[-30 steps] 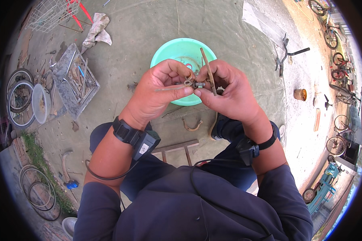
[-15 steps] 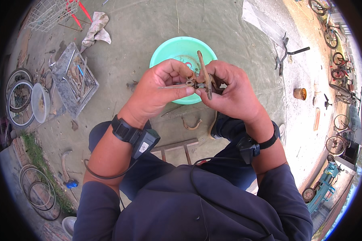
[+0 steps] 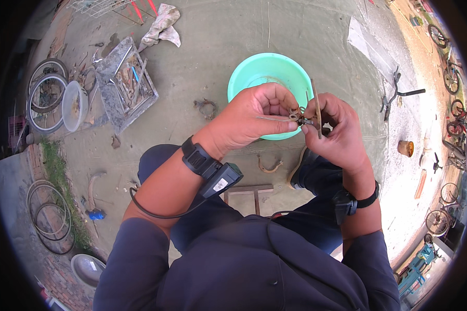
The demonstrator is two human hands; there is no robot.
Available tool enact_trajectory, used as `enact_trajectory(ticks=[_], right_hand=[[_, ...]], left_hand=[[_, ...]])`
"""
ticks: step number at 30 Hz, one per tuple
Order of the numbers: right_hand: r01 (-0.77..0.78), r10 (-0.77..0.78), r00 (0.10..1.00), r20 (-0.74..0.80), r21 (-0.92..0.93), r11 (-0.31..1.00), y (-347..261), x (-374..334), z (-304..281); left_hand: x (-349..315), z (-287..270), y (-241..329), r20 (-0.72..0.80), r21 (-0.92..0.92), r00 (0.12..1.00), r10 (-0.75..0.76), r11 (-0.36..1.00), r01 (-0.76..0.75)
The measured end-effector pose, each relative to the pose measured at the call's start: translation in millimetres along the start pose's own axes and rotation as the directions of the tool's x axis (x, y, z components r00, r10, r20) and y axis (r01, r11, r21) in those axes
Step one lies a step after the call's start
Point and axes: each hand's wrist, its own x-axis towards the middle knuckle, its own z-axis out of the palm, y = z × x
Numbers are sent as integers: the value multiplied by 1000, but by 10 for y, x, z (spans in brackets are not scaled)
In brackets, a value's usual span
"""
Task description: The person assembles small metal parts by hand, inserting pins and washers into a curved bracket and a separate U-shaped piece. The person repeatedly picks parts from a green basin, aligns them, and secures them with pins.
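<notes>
Over a light green basin (image 3: pixel 237 72), my two hands meet at a small rusty metal assembly. My right hand (image 3: pixel 341 129) is closed on a thin, curved rusty metal part (image 3: pixel 317 98), seen nearly edge-on, with a short bolt-like piece (image 3: pixel 307 122) beside it. In the pinch of my left hand (image 3: pixel 254 109) is a slim metal rod (image 3: pixel 275 118). Small ring-shaped pieces (image 3: pixel 294 116) sit by its thumb tip, touching or close to the bolt-like piece. The fingers partly hide how these pieces join.
At left lie a grimy tray (image 3: pixel 120 115) of tools, a white bowl (image 3: pixel 81 106) and bicycle wheels (image 3: pixel 47 109). Handlebars (image 3: pixel 399 93) and a rusty can (image 3: pixel 405 149) lie right. A curved metal piece (image 3: pixel 270 169) and wooden frame (image 3: pixel 249 189) are between my legs.
The view has shifted, so the scene sits farther right in the picture. The curved rusty part has turned more edge-on in my right hand. Both hands keep their holds.
</notes>
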Motion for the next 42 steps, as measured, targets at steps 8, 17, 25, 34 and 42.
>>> enact_trajectory(ticks=[8,17,25,34,42], right_hand=[[12,-17,997,-82,-57,998,19,-14,-5],[20,-10,999,-39,265,964,79,-30,-66],[36,10,991,-137,331,943,255,50,-266],[-183,189,980,-63,87,979,454,181,-258],[-201,207,977,-58,86,976,438,230,-202]], left_hand=[[-5,-11,16,40,-27,999,22,999,-21],[-45,-42,42,0,-54,997,72,996,-72],[-109,-104,108,-45,-84,990,131,987,-134],[-148,-200,147,-45,-102,985,165,980,-169],[-196,-244,199,-62,-156,983,173,971,-181]])
